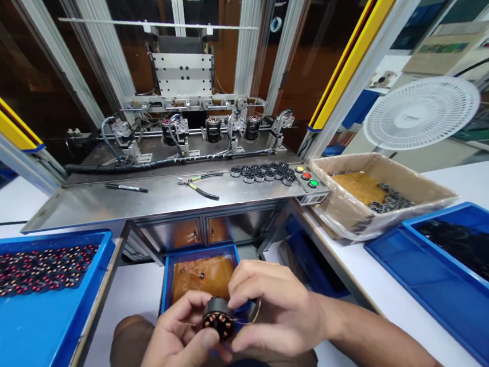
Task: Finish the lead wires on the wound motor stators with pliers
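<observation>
- Head view, lower centre: hands meet over the lap. The left hand (179,340) and right hand (274,310) are both closed around 1 small motor stator (218,323), its copper windings facing the camera, with a thin wire lead looping off to its right.
- Risk, as I judge it: the stator is pinched only by fingertips above the lap, so a slip could drop it into the small blue bin (167,277) or onto the floor. The fine wire could also kink or snap if a finger catches it.
- Lower centre, just beyond the hands: that small blue bin holds an amber sheet with a few tiny dark bits on it.
- Left of the frame: a blue tray (47,341) carries rows of red-and-copper wound parts (32,270) along its far end.
- Right of the frame: a cardboard box (426,186) with a plastic liner holds dark rings, and 2 stacked blue trays (414,282) hold black ring parts.
- Upper centre: a steel shelf (99,203) bears cutters (199,186), a pen (126,187), a cluster of black rotors (263,172) and 3 push buttons (306,176).
</observation>
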`<state>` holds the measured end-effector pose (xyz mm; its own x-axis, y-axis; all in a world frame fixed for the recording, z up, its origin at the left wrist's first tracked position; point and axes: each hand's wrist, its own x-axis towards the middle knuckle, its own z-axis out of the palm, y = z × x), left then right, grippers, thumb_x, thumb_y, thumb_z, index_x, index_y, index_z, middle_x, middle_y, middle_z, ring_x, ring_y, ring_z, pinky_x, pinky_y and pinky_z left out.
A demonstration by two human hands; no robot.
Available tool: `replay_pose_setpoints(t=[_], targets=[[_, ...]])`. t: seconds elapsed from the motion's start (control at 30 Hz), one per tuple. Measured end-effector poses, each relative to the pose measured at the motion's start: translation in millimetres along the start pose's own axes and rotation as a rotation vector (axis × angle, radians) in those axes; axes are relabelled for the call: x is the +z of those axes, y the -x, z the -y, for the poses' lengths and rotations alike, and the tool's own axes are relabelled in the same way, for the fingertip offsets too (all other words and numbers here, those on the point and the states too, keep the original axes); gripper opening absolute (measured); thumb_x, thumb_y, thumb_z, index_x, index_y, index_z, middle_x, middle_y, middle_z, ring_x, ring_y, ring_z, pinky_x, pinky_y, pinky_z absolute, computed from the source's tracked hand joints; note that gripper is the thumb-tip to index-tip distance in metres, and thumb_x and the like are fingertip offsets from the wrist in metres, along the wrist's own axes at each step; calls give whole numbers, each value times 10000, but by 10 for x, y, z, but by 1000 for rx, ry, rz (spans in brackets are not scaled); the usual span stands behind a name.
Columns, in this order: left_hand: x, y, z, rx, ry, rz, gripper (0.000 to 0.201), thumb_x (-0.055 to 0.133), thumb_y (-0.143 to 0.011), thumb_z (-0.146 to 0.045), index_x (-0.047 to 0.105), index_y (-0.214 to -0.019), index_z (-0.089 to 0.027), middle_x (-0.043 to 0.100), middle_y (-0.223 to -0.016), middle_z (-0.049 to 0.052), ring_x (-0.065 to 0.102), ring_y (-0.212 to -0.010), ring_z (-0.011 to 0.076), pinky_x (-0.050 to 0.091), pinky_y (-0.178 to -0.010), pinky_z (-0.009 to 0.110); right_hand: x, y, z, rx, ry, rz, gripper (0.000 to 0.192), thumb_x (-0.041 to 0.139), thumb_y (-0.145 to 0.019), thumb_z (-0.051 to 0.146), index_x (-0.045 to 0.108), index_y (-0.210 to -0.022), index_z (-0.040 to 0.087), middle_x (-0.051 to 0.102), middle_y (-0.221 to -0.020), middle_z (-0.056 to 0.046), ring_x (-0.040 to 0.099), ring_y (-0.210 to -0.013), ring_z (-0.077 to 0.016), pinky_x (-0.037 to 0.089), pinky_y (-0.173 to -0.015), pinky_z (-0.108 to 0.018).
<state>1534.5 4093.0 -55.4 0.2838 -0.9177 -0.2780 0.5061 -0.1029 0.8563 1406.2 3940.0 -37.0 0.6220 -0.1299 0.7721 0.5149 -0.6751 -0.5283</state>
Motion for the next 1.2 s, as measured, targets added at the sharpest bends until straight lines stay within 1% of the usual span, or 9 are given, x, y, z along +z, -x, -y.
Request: replay_pose_setpoints(t=[0.17, 0.27, 0.43, 0.53, 0.63, 0.8, 0.93, 1.03, 1.2], targets=[[42, 24, 33, 30, 1, -53, 383, 843, -681, -433, 681, -926, -187, 703, -708, 29, 668, -645, 147, 516, -611, 222, -39, -16, 65, -21, 143, 34, 105, 650, -915, 198, 684, -882, 104, 678, -724, -74, 622, -629, -121, 516, -591, -231], [24, 19, 42, 126, 86, -105, 389, 894, -608, -340, 647, -887, -227, 714, -930, 28, 691, -764, 166, 546, -674, 242, -19, -6, 118, 54, 199, 4, 74, 614, -923, 146, 678, -915, 109, 688, -748, -73, 626, -654, -122, 526, -602, -226], [-76, -81, -15, 276, 181, 51, 554, 877, -579, -496, 631, -1029, -286, 667, -1099, 40, 633, -1124, 269, 534, -928, 352, 11, -40, 147, 79, 146, 25, 116, 549, -962, 175, 632, -896, 128, 678, -727, -68, 613, -667, -126, 532, -610, -218], [-92, -143, -46, 24, 123, 302, 600, 642, -763, -682, 683, -1029, -145, 713, -946, 135, 701, -880, 234, 559, -778, 314, -4, -73, 140, 29, 154, 79, 162, 521, -985, 225, 624, -891, 142, 672, -729, -60, 613, -655, -117, 526, -592, -205], [-63, -152, -44, -169, 75, 479, 519, 534, -887, -604, 682, -934, -109, 700, -676, 117, 706, -641, 203, 529, -581, 254, -41, -100, 151, 17, 175, 88, 182, 521, -989, 239, 626, -879, 140, 668, -716, -54, 601, -635, -112, 522, -598, -212], [11, -67, -20, 58, 92, 134, 310, 737, -811, -374, 669, -1072, -222, 723, -855, 55, 698, -669, 162, 535, -590, 232, -78, -121, 207, 104, 251, 48, 110, 561, -951, 152, 639, -876, 136, 682, -712, -52, 601, -655, -124, 522, -616, -230], [-7, -29, -51, 281, 203, -36, 380, 860, -644, -232, 643, -951, -294, 695, -1059, -6, 686, -996, 197, 560, -815, 256, -35, -148, 221, 172, 169, -28, 112, 581, -932, 125, 639, -836, 131, 678, -702, -47, 598, -642, -112, 519, -615, -216], [-65, -90, -80, 289, 248, 101, 355, 807, -713, -418, 658, -1000, -274, 704, -1019, 22, 653, -1097, 226, 543, -887, 285, -5, -183, 204, 155, 60, -8, 133, 584, -939, 152, 638, -822, 119, 684, -709, -67, 610, -651, -117, 527, -624, -220], [-126, -191, -29, -234, 202, 557, 574, 380, -959, -582, 699, -946, -105, 738, -783, 137, 728, -682, 203, 539, -603, 250, -39, -228, 186, 79, 10, 75, 174, 574, -958, 187, 648, -824, 104, 684, -677, -74, 623, -645, -122, 527, -607, -212]])
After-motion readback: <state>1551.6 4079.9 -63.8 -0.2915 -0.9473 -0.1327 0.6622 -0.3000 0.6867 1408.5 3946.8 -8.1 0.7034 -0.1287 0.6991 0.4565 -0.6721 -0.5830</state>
